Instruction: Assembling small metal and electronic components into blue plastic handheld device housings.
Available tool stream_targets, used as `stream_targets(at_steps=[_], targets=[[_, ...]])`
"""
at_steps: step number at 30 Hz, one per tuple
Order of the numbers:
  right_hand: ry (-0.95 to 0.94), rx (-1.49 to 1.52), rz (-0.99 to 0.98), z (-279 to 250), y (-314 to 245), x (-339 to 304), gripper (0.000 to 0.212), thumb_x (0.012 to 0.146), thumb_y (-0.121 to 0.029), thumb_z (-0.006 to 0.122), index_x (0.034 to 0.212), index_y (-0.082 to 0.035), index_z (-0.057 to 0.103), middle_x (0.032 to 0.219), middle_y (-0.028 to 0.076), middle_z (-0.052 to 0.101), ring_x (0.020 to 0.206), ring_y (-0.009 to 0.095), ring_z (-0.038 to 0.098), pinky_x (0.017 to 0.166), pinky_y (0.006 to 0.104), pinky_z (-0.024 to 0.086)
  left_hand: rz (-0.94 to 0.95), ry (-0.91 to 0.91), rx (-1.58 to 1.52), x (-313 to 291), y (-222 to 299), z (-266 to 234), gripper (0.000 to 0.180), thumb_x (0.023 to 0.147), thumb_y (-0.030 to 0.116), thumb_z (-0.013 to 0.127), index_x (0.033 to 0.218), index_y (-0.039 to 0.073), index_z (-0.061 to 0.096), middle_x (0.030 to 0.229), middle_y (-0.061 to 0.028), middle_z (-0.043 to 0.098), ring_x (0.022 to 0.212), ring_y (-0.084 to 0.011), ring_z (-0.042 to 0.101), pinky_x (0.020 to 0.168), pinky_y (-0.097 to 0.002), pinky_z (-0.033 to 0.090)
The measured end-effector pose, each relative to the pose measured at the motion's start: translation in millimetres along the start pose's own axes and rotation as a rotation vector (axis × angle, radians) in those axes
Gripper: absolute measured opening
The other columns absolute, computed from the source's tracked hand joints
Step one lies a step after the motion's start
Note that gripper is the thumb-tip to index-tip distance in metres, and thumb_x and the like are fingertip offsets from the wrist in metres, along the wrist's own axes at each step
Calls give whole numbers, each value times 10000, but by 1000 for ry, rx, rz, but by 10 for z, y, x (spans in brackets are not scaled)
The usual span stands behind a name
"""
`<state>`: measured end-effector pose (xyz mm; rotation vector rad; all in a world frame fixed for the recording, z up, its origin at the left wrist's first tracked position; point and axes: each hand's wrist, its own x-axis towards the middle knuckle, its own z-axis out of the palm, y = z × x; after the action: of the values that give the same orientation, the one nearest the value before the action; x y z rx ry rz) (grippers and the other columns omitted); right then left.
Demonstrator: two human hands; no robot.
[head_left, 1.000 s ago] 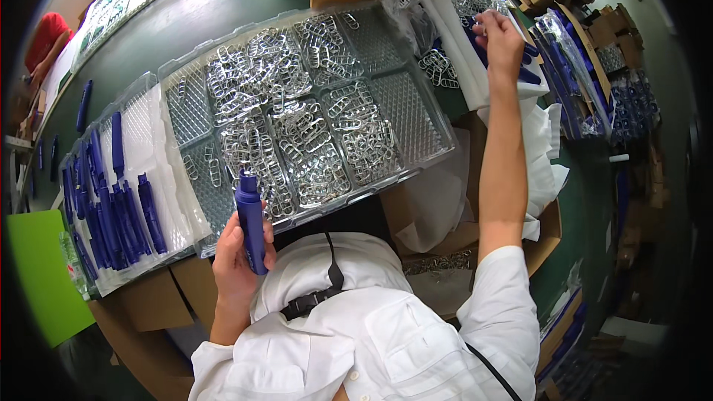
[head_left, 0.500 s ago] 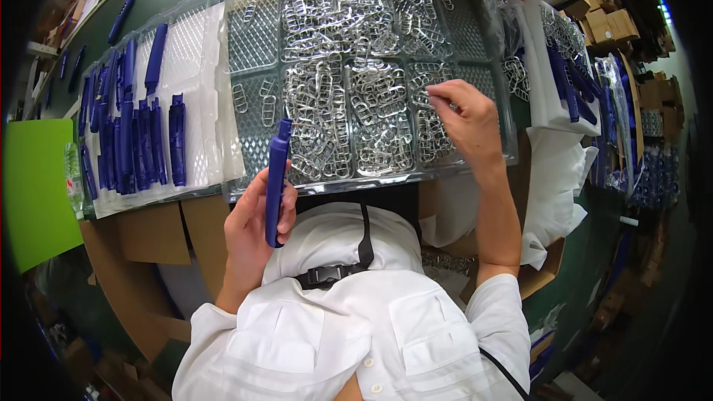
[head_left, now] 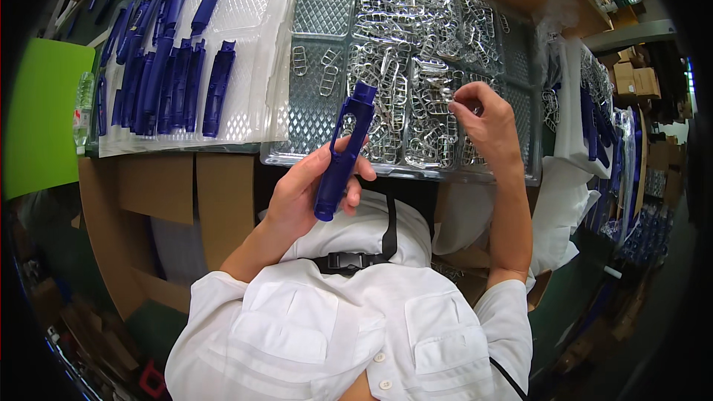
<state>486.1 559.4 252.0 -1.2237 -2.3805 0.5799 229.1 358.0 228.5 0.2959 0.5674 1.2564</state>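
My left hand (head_left: 295, 191) is wrapped round a dark blue plastic handle shell (head_left: 343, 160), which stands tilted with its long slot and hollow upper end showing. My right hand (head_left: 488, 125) hangs over the right part of a clear compartment tray (head_left: 316, 13), thumb and forefinger pinched together. Whatever is between those fingertips is too small to make out against the metal behind. Heaps of shiny metal frames with slots, like small buckles (head_left: 380, 78), fill the tray's middle compartments. Just beyond the shell's upper end lie a few loose metal frames (head_left: 327, 80).
Several blue handle shells (head_left: 171, 78) lie on a white-lined tray (head_left: 252, 96) at the left. A water bottle (head_left: 82, 115) stands beside a bright green panel (head_left: 44, 115). On the right, a white foam box (head_left: 572, 119) holds more metal and blue parts. Cardboard boxes (head_left: 223, 208) stand below the table edge.
My left hand has moved right and turned the shell, so its slotted side now shows. The right hand stays pinched over the metal frames. The whole view has shifted, with the trays farther right.
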Motion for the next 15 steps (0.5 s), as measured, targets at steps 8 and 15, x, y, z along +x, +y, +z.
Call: stream_targets(at_steps=[8,15], targets=[[-66,1107,359,-199,-495,-306,426,929,27,723,1346,17,639,981,34,665,810,106,658,697,240,565,50,-2,234,194,-43,285,600,995,152,662,1524,-2,422,1148,-109,640,744,-93,601,647,-261,548],[73,825,163,-69,-823,-677,356,904,46,756,1254,26,694,980,105,730,846,149,716,717,258,595,95,45,301,395,-209,560,471,967,63,709,1406,2,550,1063,-63,649,706,-87,587,602,-253,502]])
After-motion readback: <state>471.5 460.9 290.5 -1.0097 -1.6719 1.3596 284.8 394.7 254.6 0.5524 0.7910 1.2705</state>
